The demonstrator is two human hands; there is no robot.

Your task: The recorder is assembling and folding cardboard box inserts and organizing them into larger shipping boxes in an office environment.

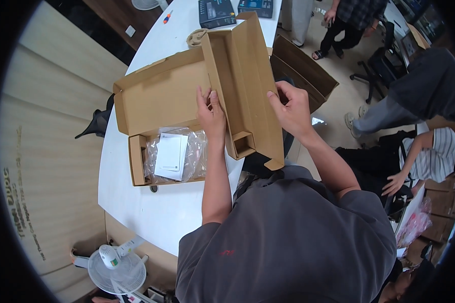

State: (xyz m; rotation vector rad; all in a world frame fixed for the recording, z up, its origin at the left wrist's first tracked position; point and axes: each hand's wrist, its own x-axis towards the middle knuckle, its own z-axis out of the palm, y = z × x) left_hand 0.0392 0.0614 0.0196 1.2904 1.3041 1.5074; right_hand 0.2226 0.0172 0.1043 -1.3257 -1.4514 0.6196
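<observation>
I hold a long brown cardboard box (226,81), tilted upright over the table's right edge, with its lid (262,96) swung out to the right. Its inside shows bare cardboard and a small square compartment at the near end. My left hand (211,113) is against the box's left wall, thumb on the cardboard. With thumb and fingers, my right hand (293,111) pinches the lid's outer edge. Left of my left hand, a second cardboard box (162,93) lies open, holding a clear plastic bag (194,151) and white papers (171,157).
On the white table (136,212), two dark printed boxes (217,14), a roll of tape (196,37) and a screwdriver (167,18) lie at the far end. Another open carton (308,76) is beyond my right hand. A white fan (117,270) stands lower left. Several people are at right.
</observation>
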